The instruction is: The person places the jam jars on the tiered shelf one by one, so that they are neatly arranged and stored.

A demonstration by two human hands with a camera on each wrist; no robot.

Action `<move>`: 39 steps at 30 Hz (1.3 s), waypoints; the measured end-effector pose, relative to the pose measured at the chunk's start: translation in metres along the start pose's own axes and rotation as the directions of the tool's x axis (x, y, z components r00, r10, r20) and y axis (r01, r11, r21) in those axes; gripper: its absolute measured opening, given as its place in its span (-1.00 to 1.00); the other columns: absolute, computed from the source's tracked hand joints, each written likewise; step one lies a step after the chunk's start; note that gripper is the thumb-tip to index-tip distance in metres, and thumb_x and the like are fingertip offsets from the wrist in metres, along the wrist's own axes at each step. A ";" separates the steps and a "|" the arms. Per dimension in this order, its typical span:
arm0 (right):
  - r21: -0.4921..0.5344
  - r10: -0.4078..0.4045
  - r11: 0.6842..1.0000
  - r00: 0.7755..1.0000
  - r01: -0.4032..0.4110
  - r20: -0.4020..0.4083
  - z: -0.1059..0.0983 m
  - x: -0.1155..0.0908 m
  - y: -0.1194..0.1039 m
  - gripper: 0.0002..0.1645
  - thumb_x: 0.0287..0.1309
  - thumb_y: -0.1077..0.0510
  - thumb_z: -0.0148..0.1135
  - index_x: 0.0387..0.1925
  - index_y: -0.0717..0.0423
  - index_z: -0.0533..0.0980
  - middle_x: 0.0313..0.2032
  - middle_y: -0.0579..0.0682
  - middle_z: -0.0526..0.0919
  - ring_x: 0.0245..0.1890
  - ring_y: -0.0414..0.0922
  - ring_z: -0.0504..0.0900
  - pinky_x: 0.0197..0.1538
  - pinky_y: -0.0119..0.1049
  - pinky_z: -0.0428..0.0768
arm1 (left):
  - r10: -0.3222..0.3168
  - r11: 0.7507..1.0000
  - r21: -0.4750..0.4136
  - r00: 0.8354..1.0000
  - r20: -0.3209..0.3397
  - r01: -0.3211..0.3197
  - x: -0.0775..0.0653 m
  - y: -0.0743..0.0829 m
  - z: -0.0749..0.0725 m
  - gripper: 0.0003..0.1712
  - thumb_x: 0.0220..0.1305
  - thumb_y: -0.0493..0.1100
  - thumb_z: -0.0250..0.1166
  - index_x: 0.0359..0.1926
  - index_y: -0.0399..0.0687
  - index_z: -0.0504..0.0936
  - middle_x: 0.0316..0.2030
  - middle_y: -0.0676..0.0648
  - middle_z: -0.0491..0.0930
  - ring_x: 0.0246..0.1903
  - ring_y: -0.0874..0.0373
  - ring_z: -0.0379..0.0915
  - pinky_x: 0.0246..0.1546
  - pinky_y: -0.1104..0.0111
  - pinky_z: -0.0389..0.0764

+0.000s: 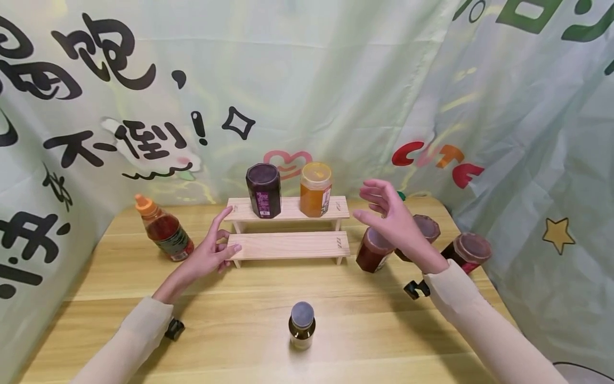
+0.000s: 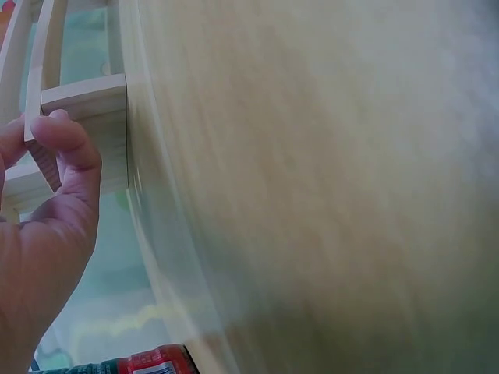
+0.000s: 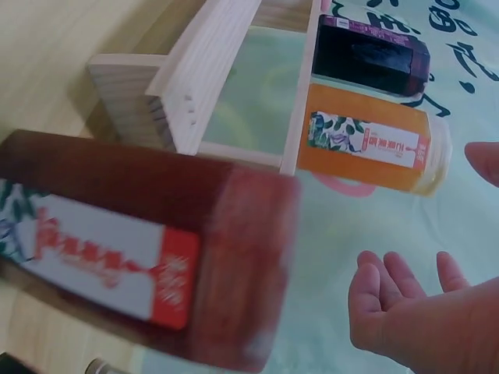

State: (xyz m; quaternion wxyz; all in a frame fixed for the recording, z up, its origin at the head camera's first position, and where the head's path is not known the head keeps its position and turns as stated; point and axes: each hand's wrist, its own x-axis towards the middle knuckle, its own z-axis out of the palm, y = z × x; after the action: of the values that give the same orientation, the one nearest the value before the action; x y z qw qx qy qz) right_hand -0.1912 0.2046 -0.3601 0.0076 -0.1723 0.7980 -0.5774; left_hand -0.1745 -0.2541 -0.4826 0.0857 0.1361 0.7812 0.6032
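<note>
My left hand holds the left end of a two-step wooden rack; in the left wrist view its thumb and a finger pinch the end of a shelf board. On the upper step stand a dark purple jar and an orange jar with a pale yellow lid. My right hand hovers right of the rack with loosely bent fingers and nothing in them. Below it stands a red-brown jar with a white and red label, large in the right wrist view.
Two more dark jars stand at the right, one partly hidden behind my right hand. A squeeze bottle with an orange nozzle is left of the rack. Near the front stands a small dark bottle. A printed curtain hangs behind the table.
</note>
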 end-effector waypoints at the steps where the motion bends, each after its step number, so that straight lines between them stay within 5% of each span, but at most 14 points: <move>1: -0.001 -0.008 1.000 1.000 0.008 -0.015 -0.002 -0.003 0.002 -0.14 0.44 0.11 0.47 0.58 0.12 0.24 0.48 0.07 0.44 0.53 0.02 0.38 0.56 0.11 0.28 | 0.001 1.000 0.000 1.000 0.000 -0.001 0.000 0.000 0.000 0.19 0.59 -0.32 0.33 0.75 0.66 -0.24 -0.07 -0.36 0.34 -0.55 -0.06 0.53 -0.72 0.25 0.57; 7: -0.022 -0.030 0.999 0.996 0.029 -0.084 -0.006 -0.018 0.014 -0.19 0.44 0.12 0.48 0.53 0.14 0.28 0.45 0.04 0.48 0.52 -0.01 0.39 0.52 0.13 0.30 | 0.005 1.000 -0.004 1.000 0.002 -0.005 0.000 0.002 0.002 0.20 0.58 -0.33 0.33 0.75 0.63 -0.25 -0.07 -0.34 0.33 -0.55 0.00 0.52 -0.72 0.26 0.57; 14: -0.033 -0.042 0.999 0.995 0.040 -0.088 -0.009 -0.036 0.029 -0.17 0.43 0.21 0.46 0.56 0.13 0.25 0.50 0.02 0.41 0.57 0.03 0.28 0.49 -0.17 0.27 | 0.002 1.000 0.001 1.000 -0.003 -0.002 -0.003 0.001 0.001 0.20 0.59 -0.34 0.32 0.76 0.61 -0.27 -0.09 -0.35 0.34 -0.57 0.01 0.50 -0.73 0.27 0.55; 21: -0.055 0.019 0.998 0.998 -0.022 -0.063 -0.009 -0.049 0.041 0.02 0.37 0.21 0.50 0.67 0.07 0.14 0.60 0.10 0.29 0.61 0.09 0.18 0.54 0.27 0.16 | 0.006 1.000 0.009 1.000 0.004 -0.006 0.000 0.000 0.000 0.19 0.60 -0.30 0.33 0.75 0.64 -0.27 -0.06 -0.36 0.35 -0.56 -0.03 0.51 -0.72 0.25 0.56; 29: -0.074 0.086 0.993 0.996 -0.087 -0.018 -0.008 -0.057 0.057 0.20 0.28 0.15 0.60 0.71 0.04 0.02 0.62 0.19 0.20 0.58 0.19 0.23 0.43 0.19 0.39 | 0.019 1.000 -0.004 1.000 0.004 -0.019 0.000 0.001 0.001 0.20 0.59 -0.33 0.33 0.76 0.58 -0.26 -0.11 -0.35 0.36 -0.58 -0.03 0.51 -0.74 0.25 0.55; 39: -0.090 0.091 0.992 0.996 -0.089 0.007 -0.005 -0.065 0.079 0.36 0.17 0.22 0.68 0.71 0.06 -0.07 0.51 0.29 0.23 0.49 0.23 0.30 0.48 0.39 0.20 | 0.019 1.000 -0.009 1.000 0.000 -0.019 -0.001 0.003 0.002 0.20 0.59 -0.34 0.32 0.76 0.61 -0.26 -0.12 -0.33 0.35 -0.58 0.00 0.50 -0.73 0.26 0.54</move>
State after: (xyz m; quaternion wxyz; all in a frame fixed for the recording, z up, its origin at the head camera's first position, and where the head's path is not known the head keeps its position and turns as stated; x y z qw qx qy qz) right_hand -0.1522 0.2494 -0.4438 0.0304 -0.1396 0.8300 -0.5392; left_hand -0.1726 -0.2516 -0.4804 0.0809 0.1431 0.7772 0.6074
